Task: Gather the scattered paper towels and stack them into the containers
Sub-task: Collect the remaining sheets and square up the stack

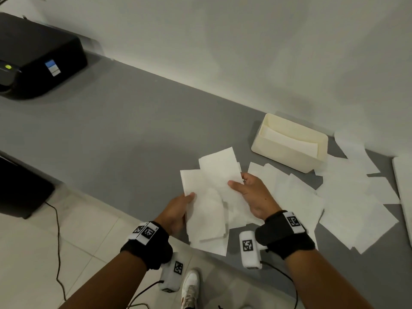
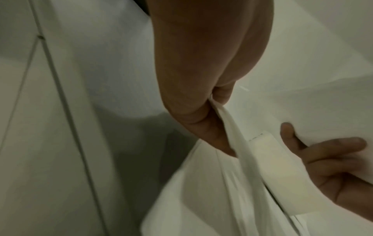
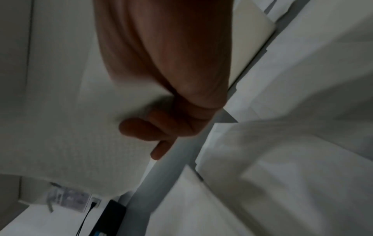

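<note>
I hold a bundle of white paper towels above the near edge of the grey table. My left hand grips the bundle's left side, thumb on top. My right hand pinches its right side. In the left wrist view the left hand pinches folded towel layers, and the right hand's fingers curl under them. The right wrist view shows the right hand curled round a towel. A cream container with towels inside stands beyond my right hand.
Several loose paper towels lie scattered on the table right of my hands and past the container. A black printer sits at the far left. A black box and a cable are on the tiled floor. My shoe shows below.
</note>
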Motion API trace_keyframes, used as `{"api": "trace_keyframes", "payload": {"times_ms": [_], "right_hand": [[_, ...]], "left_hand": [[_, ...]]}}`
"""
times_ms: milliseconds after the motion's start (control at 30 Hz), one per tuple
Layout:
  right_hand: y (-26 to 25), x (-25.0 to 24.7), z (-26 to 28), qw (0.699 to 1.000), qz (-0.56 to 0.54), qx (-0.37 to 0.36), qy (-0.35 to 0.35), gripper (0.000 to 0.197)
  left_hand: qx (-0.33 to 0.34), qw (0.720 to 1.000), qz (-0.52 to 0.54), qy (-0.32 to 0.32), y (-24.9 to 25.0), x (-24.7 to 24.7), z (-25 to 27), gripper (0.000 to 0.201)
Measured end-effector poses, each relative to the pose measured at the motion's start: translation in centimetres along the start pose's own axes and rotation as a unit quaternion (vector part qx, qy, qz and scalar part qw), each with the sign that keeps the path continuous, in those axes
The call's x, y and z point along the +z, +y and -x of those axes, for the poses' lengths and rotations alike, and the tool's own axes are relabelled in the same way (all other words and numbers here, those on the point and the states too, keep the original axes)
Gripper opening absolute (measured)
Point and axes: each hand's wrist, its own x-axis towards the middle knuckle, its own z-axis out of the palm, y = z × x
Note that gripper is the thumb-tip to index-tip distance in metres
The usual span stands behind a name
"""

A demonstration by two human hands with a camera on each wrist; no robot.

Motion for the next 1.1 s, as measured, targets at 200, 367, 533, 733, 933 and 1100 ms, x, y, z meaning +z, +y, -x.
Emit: {"api": "trace_keyframes", "payload": {"times_ms": [200, 367, 533, 733, 933, 1100], "right_hand": [[2.9, 2.6, 0.4, 0.987, 0.141, -0.047, 0.052, 0.015], [4.1, 4.3, 0.7, 0.957, 0.275, -0.085, 0.030, 0.022], [4.0, 2.8, 1.4, 0.930, 0.334, -0.045, 0.148, 0.028], [5.7, 1.8, 3.9, 0.850, 0.511, 0.110, 0.061, 0.052], [5.9, 3.3, 4.2, 0.839, 0.531, 0.077, 0.094, 0.053], [6.6, 3.0, 4.3, 0.840, 0.533, 0.033, 0.095, 0.029]], "left_hand": [[-0.001, 0.999, 0.029, -0.022, -0.4, 1.7, -0.5, 0.048], [0.012, 0.998, 0.003, -0.054, -1.1, 1.5, 0.0, 0.046], [0.063, 0.997, -0.048, 0.009, -1.2, -0.6, -0.3, 0.025], [0.080, 0.994, -0.031, 0.060, 0.9, -4.2, -0.7, 0.014], [0.069, 0.992, -0.074, 0.080, 1.5, -5.0, -1.4, 0.021], [0.060, 0.992, -0.094, 0.066, 0.7, -4.6, -1.2, 0.020]]}}
